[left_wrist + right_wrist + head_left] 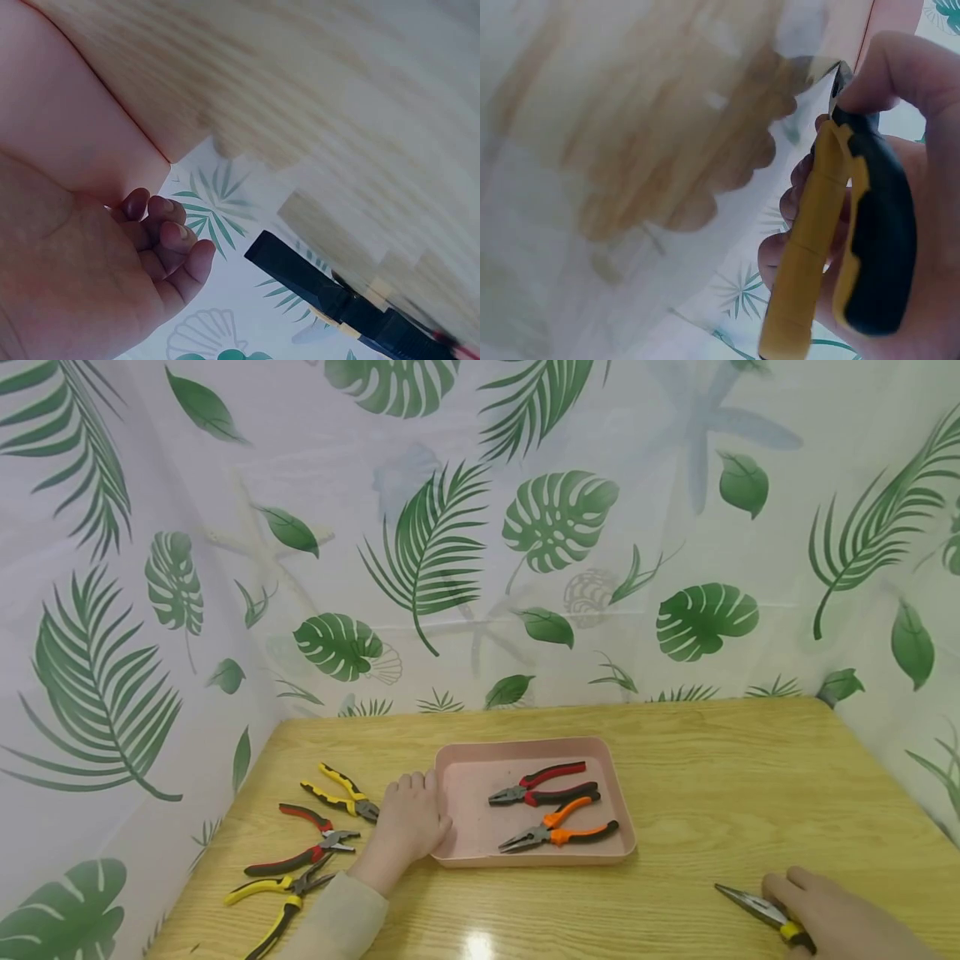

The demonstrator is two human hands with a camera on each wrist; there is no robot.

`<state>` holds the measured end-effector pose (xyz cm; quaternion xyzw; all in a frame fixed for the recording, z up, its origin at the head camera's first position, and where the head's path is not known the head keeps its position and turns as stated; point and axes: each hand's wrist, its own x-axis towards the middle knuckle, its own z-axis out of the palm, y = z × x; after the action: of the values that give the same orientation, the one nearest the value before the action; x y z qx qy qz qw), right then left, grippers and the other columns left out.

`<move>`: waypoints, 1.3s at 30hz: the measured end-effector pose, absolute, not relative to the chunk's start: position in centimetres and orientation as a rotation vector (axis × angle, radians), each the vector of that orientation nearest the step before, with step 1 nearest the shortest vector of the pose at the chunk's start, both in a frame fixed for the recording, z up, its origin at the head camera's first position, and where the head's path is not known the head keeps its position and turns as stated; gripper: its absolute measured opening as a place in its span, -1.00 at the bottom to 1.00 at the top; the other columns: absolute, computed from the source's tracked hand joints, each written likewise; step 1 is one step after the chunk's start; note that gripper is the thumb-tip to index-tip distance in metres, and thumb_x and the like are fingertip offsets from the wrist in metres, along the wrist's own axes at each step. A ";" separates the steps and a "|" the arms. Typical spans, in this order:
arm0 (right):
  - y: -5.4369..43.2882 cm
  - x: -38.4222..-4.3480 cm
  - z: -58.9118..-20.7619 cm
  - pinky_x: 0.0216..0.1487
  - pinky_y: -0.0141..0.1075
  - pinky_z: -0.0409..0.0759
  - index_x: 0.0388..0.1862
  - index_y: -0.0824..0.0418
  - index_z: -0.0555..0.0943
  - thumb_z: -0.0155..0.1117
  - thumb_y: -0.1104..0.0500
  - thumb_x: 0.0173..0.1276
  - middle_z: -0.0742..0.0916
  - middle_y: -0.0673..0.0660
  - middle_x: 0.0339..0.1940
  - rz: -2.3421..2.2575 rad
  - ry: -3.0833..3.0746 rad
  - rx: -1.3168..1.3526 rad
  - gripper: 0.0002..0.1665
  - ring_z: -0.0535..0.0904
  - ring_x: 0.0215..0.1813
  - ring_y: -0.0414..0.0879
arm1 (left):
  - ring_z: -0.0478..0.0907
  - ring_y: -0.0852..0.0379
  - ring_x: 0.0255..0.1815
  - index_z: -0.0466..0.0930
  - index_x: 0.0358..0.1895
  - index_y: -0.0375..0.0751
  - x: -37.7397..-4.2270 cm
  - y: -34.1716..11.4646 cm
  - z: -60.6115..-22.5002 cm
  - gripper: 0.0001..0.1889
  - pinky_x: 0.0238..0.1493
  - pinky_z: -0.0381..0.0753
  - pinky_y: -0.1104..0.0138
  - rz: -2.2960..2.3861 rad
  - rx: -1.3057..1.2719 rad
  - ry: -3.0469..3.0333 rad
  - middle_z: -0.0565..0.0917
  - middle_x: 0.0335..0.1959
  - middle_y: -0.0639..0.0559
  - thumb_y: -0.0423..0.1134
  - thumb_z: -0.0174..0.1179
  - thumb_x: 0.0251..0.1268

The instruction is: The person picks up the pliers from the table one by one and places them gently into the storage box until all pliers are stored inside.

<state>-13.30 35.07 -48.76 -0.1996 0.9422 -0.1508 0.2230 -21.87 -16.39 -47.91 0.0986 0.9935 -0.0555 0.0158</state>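
My left hand (411, 814) holds the left rim of a pink tray (536, 861), its thumb over the edge; the left wrist view shows its curled fingers (176, 240) beside the tray's wall. Inside the tray lie red-and-black combination pliers (536, 795) and orange-and-black long-nose pliers (557, 836), jaws pointing left. At the front right, apart from the tray, my right hand (840, 914) grips long-nose pliers (757, 906). Their yellow-and-black handles (799, 255) show in the right wrist view, the thumb pressing near the pivot.
Left of the tray lie three pliers with spread handles: a yellow-and-black pair (348, 802), a red-and-black pair (327, 841) and another yellow-and-black pair (288, 893) partly behind the left sleeve (341, 914). Leaf-patterned cloth (637, 552) surrounds the wooden table (735, 777).
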 end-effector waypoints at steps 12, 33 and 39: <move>34.9 -13.7 -48.2 -0.34 -0.35 0.37 0.07 0.05 0.58 0.51 0.12 0.04 0.50 -0.03 -0.27 -0.305 2.642 -0.451 -0.44 0.32 -0.36 -0.24 | 0.55 -0.10 -0.06 0.42 0.15 -0.30 -21.7 -16.4 -47.6 -0.49 0.09 0.58 0.04 -0.166 0.311 3.094 0.58 -0.12 -0.17 0.07 0.18 0.44; 34.1 -13.8 -45.9 -0.29 -0.36 0.37 -0.18 -0.01 0.52 0.51 0.24 -0.13 0.53 -0.12 -0.29 -0.179 2.978 -0.593 -0.50 0.30 -0.30 -0.29 | 0.56 -0.11 -0.06 0.41 0.12 -0.29 -21.7 -16.3 -47.6 -0.52 0.08 0.58 0.03 -0.144 0.298 3.093 0.58 -0.13 -0.17 0.05 0.16 0.44; 33.4 -14.0 -45.4 -0.33 -0.36 0.34 -0.25 -0.08 0.50 0.51 0.21 -0.14 0.48 -0.17 -0.36 -0.130 3.025 -0.592 -0.53 0.27 -0.37 -0.31 | 0.55 -0.10 -0.07 0.41 0.11 -0.29 -21.8 -16.3 -47.7 -0.52 0.08 0.58 0.03 -0.147 0.301 3.099 0.58 -0.14 -0.17 0.05 0.17 0.43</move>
<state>-13.97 33.40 -45.44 -0.1919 0.9801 -0.0422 0.0284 -21.76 -16.35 -47.69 0.0964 0.9941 -0.0472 0.0125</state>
